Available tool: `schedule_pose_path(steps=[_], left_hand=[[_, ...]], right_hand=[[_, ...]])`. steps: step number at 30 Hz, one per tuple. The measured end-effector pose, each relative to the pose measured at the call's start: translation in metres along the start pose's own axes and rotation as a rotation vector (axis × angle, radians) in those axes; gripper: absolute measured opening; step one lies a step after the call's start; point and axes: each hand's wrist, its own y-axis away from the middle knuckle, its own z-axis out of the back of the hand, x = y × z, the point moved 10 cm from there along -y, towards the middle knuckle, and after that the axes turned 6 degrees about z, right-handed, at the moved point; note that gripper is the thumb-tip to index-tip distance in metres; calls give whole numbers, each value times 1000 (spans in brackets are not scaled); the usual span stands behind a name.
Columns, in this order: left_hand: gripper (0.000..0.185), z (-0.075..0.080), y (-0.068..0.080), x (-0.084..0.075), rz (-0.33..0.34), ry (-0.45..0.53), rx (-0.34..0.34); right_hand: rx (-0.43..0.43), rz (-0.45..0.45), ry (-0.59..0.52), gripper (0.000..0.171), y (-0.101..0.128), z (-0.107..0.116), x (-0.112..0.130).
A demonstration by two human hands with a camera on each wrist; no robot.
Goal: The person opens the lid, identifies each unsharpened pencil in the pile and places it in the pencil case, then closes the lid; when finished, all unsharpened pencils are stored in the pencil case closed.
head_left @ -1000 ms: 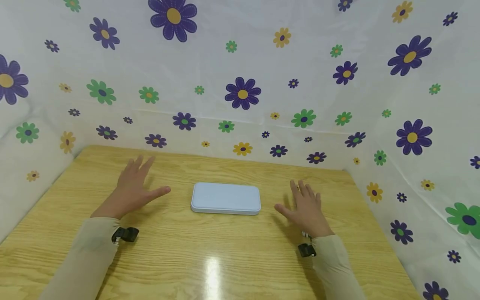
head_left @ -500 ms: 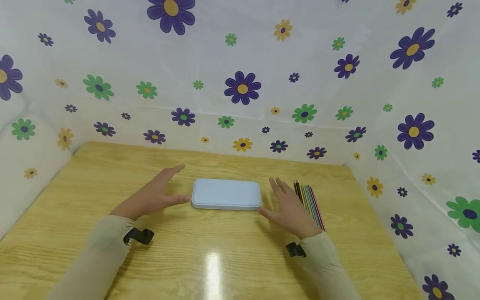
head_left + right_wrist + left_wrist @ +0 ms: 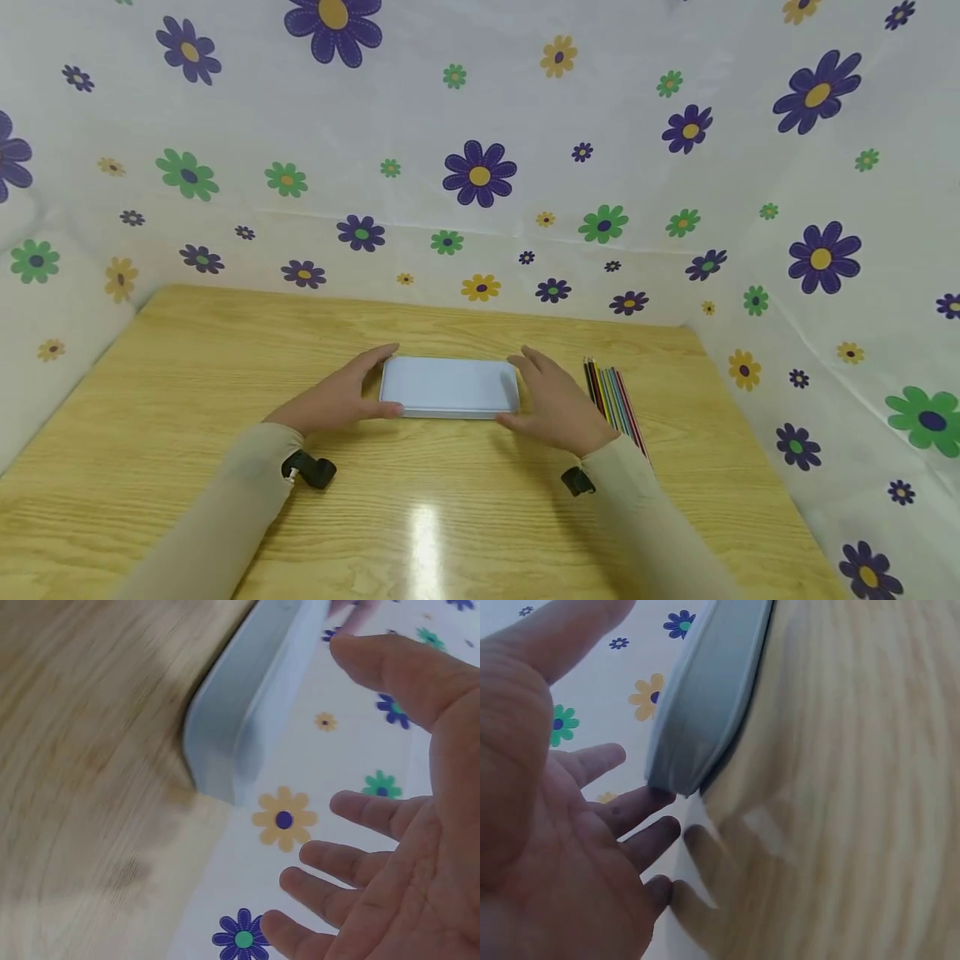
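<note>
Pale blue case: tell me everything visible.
The pale blue case is a low rectangular box with rounded corners and a plain, smooth top; it looks like plastic or metal. A line runs along its near side below the top. It looks closed and lies flat on the wood-grain table, long side left to right, left of the pencils. The left hand and right hand flank its short ends; whether either touches it is unclear.

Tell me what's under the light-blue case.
The light-blue case sits on the wooden table, which shows in front of it; whatever is directly beneath is covered and can't be seen.
</note>
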Motion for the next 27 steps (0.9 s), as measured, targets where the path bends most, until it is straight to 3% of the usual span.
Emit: schedule_pose_path(steps=[7,11,22,27], left_hand=[[110,-7,-10,4,30,58,37],[110,-8,-13,4,20,41,30],[118,-12,-14,7,69,2,39],[117,-11,-14,8,58,-17,18]], right_hand=[[103,26,-5,97,-15,-14,-5],[159,48,16,96,-22,-18,-7],[286,54,148,80,-36,-29,-11],[292,120,212,73,-41,-25,1]])
